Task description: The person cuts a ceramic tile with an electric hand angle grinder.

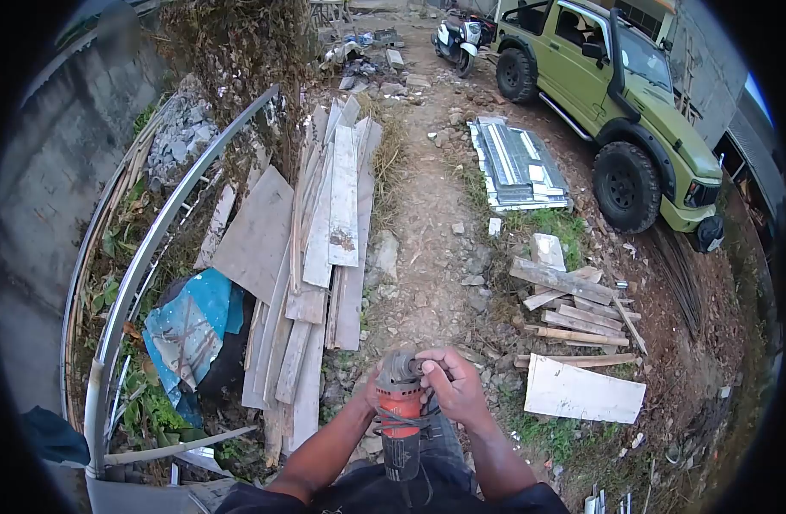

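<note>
An orange and black angle grinder [401,420] is held upright in front of my body, its grey gear head at the top. A dark cord is wound around its body. My left hand [372,392] grips the left side of the grinder near the head, with most of its fingers hidden behind the tool. Bent around the spindle side of the head are the thumb and fingers of my right hand [453,387]. Exactly what the right fingertips pinch there is too small to make out.
Long wooden boards [324,248] are piled on the left, beside a blue sheet [192,321] and a curved metal rail [166,218]. Right of the dirt path lie metal sheets [517,167], scrap planks [581,308] and a white panel [584,390]. A green off-road vehicle [616,94] and a scooter [458,41] stand beyond.
</note>
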Tool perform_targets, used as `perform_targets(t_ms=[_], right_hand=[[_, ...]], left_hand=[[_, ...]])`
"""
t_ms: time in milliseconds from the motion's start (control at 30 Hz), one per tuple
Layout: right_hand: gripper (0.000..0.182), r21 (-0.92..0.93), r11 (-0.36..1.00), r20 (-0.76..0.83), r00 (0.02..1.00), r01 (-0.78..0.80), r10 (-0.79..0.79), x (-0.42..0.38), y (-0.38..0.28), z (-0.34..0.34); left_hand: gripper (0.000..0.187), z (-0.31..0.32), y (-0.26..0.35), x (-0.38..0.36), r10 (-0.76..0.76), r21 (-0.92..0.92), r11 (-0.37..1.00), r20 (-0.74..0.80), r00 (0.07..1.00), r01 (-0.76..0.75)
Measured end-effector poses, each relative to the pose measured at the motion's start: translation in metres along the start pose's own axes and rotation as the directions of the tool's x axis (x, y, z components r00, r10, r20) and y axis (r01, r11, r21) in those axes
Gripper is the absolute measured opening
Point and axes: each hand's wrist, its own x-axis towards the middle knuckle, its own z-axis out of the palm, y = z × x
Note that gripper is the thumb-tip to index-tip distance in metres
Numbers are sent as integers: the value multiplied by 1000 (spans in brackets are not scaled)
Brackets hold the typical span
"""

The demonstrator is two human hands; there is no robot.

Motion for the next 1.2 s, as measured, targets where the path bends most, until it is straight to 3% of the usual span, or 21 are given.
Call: perform_targets(t_ms=[33,67,100,233,300,333,433,500,567,600,667,700,733,767,833,900,967,1100,1133,1167,1200], right_hand=[[24,8,1000,-2,1000,3,-3,29,-6,-12],[24,-1,999,-40,998,40,-41,67,-18,-27],[23,-5,998,-93,994,57,-57,95,-30,-41],[24,95,995,-34,999,30,-27,204,-92,-96],[25,-8,998,-41,998,56,-57,250,-116,-115],[27,-91,993,-63,995,75,-80,275,-124,-125],[31,-257,947,15,981,191,-194,381,-127,-170],[34,-235,961,13,989,144,-145,447,-117,-191],[32,-321,913,56,967,253,-248,519,-111,-213],[31,-395,826,85,911,403,-404,556,-113,-221],[31,-469,761,69,878,448,-474,641,-114,-239],[31,-541,698,65,851,469,-521,667,-115,-249],[30,-515,782,14,916,350,-400,691,-133,-253],[30,-512,782,11,913,355,-407,722,-140,-263],[31,-631,654,55,865,417,-498,768,-144,-281],[30,-655,650,-9,856,386,-518,817,-155,-290],[30,-753,487,49,776,442,-629,872,-163,-305],[31,-605,686,-36,847,403,-530,997,-154,-340],[31,-564,701,-3,848,436,-530,1031,-158,-352],[31,-560,693,3,837,455,-547,1073,-164,-368],[31,-546,622,61,767,561,-638,1111,-172,-383]], left_hand=[[81,-11,18,30,5,17,1000,9,1000,-5],[76,-15,43,63,-8,79,997,-133,991,19],[76,-17,63,95,-24,85,996,-128,991,35],[67,-14,134,212,-18,25,999,-48,999,20],[66,-16,172,255,-27,216,975,-108,994,50],[71,-23,187,276,1,82,997,-109,994,8],[79,-84,250,358,18,35,999,-26,999,-17],[87,-132,293,403,-51,-28,998,40,998,52],[89,-174,338,451,-45,31,999,109,993,42],[89,-189,366,477,-44,30,999,112,993,41],[91,-190,426,529,-38,52,998,76,996,34],[91,-199,438,545,-21,1,1000,49,999,21],[91,-207,456,563,-49,21,999,25,999,48],[91,-211,490,593,-90,82,993,21,996,88],[89,-200,527,628,-53,51,997,77,996,49],[88,-218,566,663,-92,22,995,-62,994,93],[87,-246,610,707,-105,-2,994,-46,993,105],[89,-292,687,784,-68,66,995,-75,995,73],[90,-305,703,799,4,398,913,-241,971,95],[90,-311,733,832,131,693,704,-342,931,155],[90,-314,759,865,134,706,692,-332,934,152]])
